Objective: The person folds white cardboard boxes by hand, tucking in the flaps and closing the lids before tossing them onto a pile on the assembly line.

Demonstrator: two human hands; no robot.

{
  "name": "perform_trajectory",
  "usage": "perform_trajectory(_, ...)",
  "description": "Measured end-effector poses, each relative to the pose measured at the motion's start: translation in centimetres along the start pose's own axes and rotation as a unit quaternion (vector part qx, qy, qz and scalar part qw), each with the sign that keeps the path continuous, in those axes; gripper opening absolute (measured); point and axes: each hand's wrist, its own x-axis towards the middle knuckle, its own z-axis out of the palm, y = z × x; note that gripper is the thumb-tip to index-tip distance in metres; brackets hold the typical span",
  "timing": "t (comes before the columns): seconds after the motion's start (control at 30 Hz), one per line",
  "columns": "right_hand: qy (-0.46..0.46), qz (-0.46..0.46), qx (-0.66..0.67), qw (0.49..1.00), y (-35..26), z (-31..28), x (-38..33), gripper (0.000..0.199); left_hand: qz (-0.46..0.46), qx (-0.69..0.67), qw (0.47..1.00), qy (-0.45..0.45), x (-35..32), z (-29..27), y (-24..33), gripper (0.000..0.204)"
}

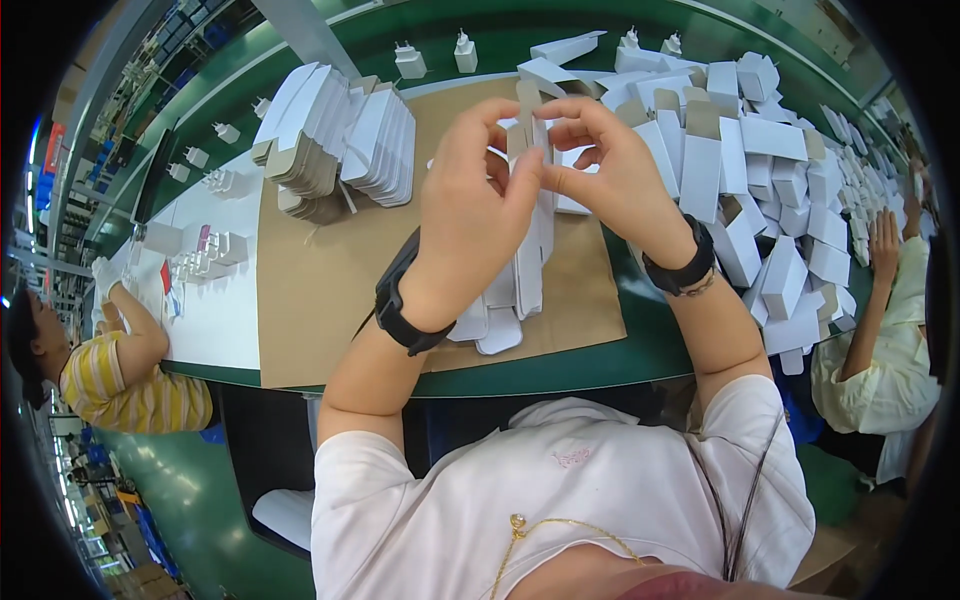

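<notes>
Above the brown cardboard sheet [345, 300], a narrow white folding box [541, 235] stands between my two hands, its grey-brown inner flaps showing at the far end. My left hand [478, 200] is closed on the box's left side, with thumb and fingers at the upper flaps. From the right, my right hand [615, 175] pinches the same end with thumb and curled fingers. Part of the box is hidden behind my fingers. Beneath it lie flat white carton blanks [498, 330] close to my left wrist.
Stacked flat cartons [385, 140] stand beyond my left hand. A large heap of white boxes [735, 160] fills the right side. White plug chargers [410, 62] line the green table's far side. One co-worker [135, 365] sits at left, another [880, 360] at right.
</notes>
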Motion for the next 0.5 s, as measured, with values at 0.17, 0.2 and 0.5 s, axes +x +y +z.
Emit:
perform_trajectory(0.17, 0.034, 0.014, 0.019, 0.999, -0.3, -0.4, 0.0, 0.036, -0.011, 0.130, 0.989, -0.066, 0.6, -0.6, -1.3, 0.036)
perform_trajectory(0.2, 0.021, 0.027, 0.029, 0.999, 0.1, -0.8, 0.3, 0.037, -0.011, 0.130, 0.989, -0.067, 0.7, -0.9, -1.4, 0.036)
perform_trajectory(0.5, 0.060, 0.038, 0.261, 0.963, -0.4, -2.9, 1.2, 0.037, -0.105, 0.060, 0.982, -0.146, 1.1, -1.8, -0.1, 0.034)
